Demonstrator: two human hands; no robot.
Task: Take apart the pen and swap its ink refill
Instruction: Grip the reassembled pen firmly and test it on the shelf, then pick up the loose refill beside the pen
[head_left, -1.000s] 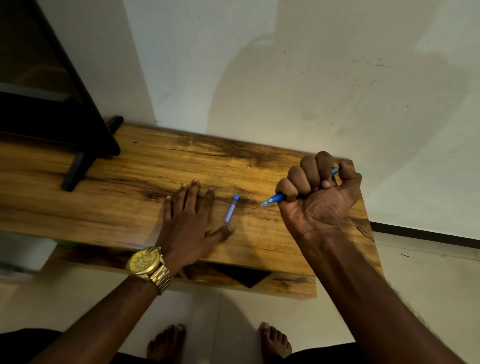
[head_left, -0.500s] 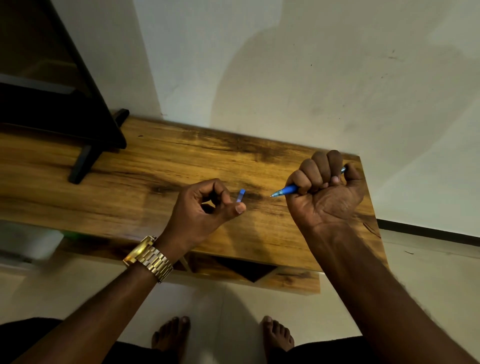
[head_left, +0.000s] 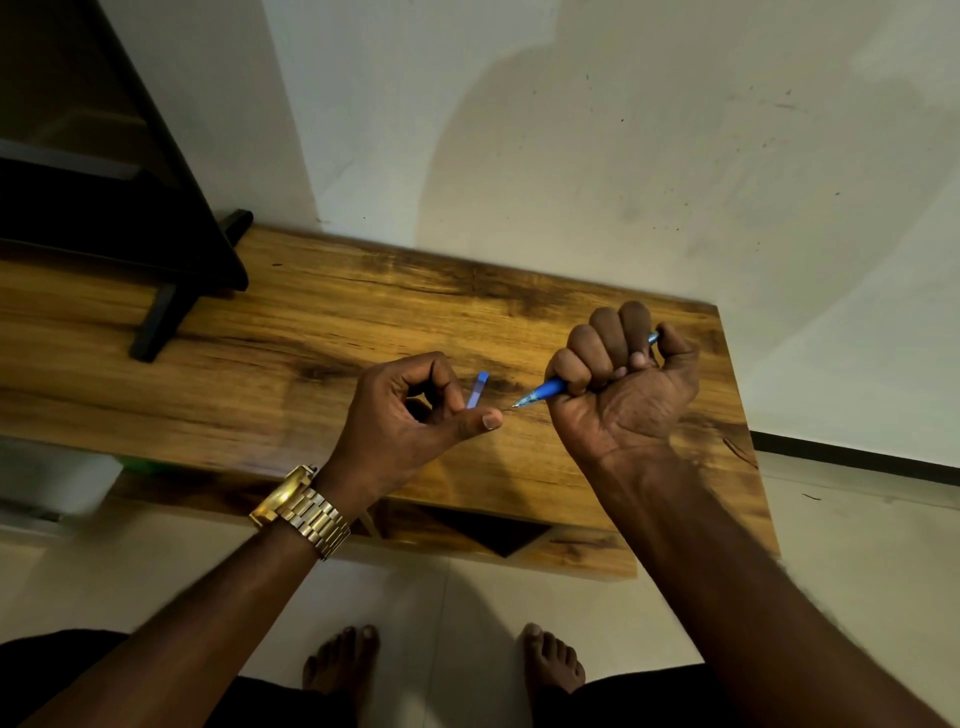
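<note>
My right hand grips a blue pen in a closed fist over the right part of the wooden table. The pen's tip points left and a short bit of its rear end shows past the thumb. My left hand is raised just left of the tip and pinches a small blue pen piece between thumb and curled fingers. The piece stands up from the fingers, a little apart from the pen's tip. A gold watch sits on my left wrist.
A black stand with a dark frame above it occupies the table's far left. A white wall rises right behind the table. Below the top is an open shelf. My bare feet stand on the tiled floor.
My left hand, flat on the table beside the blue piece a second ago, has picked the piece up and lifted it. My right fist with the pen stayed about where it was.
</note>
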